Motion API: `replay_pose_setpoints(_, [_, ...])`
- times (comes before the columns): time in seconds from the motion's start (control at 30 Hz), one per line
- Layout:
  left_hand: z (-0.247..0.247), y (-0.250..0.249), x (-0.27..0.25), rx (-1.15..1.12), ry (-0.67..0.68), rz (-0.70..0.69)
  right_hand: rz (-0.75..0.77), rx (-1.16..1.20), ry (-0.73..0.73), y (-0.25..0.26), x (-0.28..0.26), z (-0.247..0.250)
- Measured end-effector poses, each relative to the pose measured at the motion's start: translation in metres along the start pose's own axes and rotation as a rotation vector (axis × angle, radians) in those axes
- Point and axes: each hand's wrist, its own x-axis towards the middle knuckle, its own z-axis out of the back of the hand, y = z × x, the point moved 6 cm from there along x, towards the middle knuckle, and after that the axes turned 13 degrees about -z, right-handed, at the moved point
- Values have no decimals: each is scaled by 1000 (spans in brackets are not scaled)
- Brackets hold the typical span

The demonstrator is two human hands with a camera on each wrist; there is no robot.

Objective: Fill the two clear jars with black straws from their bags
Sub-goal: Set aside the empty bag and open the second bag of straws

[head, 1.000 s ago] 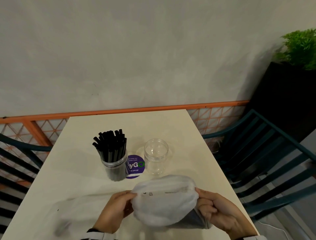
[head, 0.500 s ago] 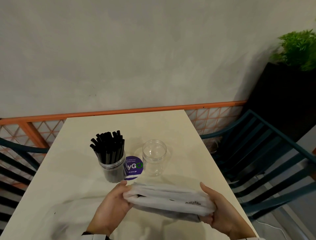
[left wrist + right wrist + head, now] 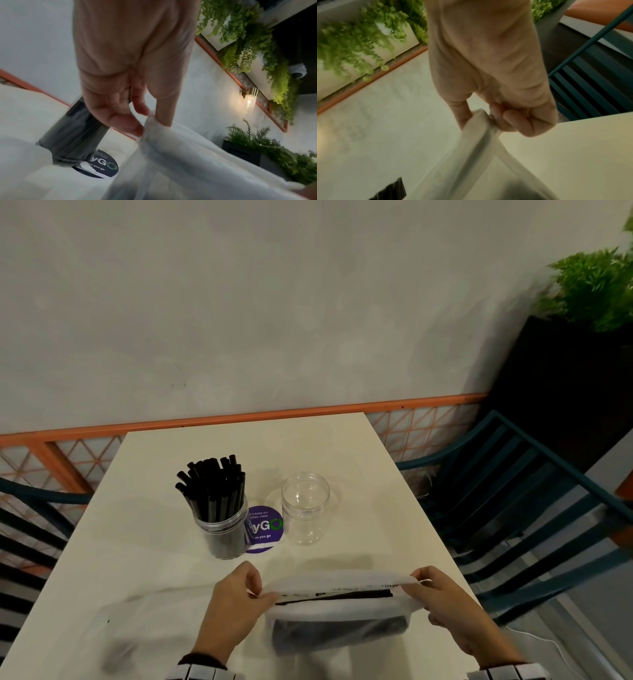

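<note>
A clear jar (image 3: pixel 222 529) packed with upright black straws (image 3: pixel 214 484) stands left of centre on the cream table (image 3: pixel 154 559); its dark body (image 3: pixel 72 129) also shows in the left wrist view. An empty clear jar (image 3: pixel 305 506) stands to its right. Near the front edge both hands hold a translucent white bag (image 3: pixel 337 614) of black straws, stretched sideways. My left hand (image 3: pixel 255 590) pinches the bag's left top corner (image 3: pixel 149 121). My right hand (image 3: pixel 423 582) pinches the right top corner (image 3: pixel 481 119). Dark straws show through the bag's lower part.
A round purple sticker (image 3: pixel 265 527) lies between the two jars. A crumpled empty clear bag (image 3: pixel 113 631) lies at the front left. Teal slatted chairs (image 3: pixel 534 508) flank the table, an orange rail (image 3: pixel 239 419) runs behind it, and a black planter (image 3: pixel 565 392) stands at the right.
The bag was bunched between the hands, then flattened into a long bundle. Now both hands have shifted to its top corners and stretch its upper edge apart.
</note>
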Motion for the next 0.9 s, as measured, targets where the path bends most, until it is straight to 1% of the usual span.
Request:
replay_pose_setpoints(0.07, [-4, -3, 1, -25, 27, -38, 63, -66, -129, 0, 1, 0])
replay_pose_setpoints(0.13, [-5, -9, 0, -42, 18, -75, 132, -112, -211, 4, -1, -4])
replay_pose_setpoints(0.2, [-10, -15, -1, -63, 12, -124, 203, -132, -225, 8, -7, -12])
replay_pose_setpoints(0.27, [-19, -14, 0, -38, 14, -164, 308, -191, -248, 13, -11, -22])
replay_pose_setpoints(0.33, [-29, -10, 1, -1, 1, -158, 401, -293, -278, 16, -16, -33])
replay_pose_setpoints(0.4, [-34, -6, 1, 22, -24, -117, 452, -415, -294, 16, -19, -44])
replay_pose_setpoints(0.43, [-34, -6, 1, 13, -47, -106, 458, -462, -304, 15, -19, -49])
replay_pose_setpoints(0.5, [-35, -4, 1, 3, -60, -103, 420, -444, -362, 13, -18, -55])
replay_pose_setpoints(0.57, [-35, -3, 1, 24, -42, -136, 366, -419, -473, 11, -13, -57])
replay_pose_setpoints(0.63, [-30, 0, 2, 72, -37, -185, 318, -429, -526, 8, -7, -55])
replay_pose_setpoints(0.7, [-19, 7, 5, 114, -35, -216, 288, -413, -531, 7, -6, -46])
replay_pose_setpoints(0.83, [-10, 18, 5, 77, 55, -214, 321, -320, -520, 2, -9, -39])
replay_pose_setpoints(0.87, [-10, 20, 5, 37, 69, -210, 306, -268, -495, -2, -8, -39])
replay_pose_setpoints(0.9, [-12, 22, 4, -19, 83, -196, 276, -183, -439, -8, -6, -40])
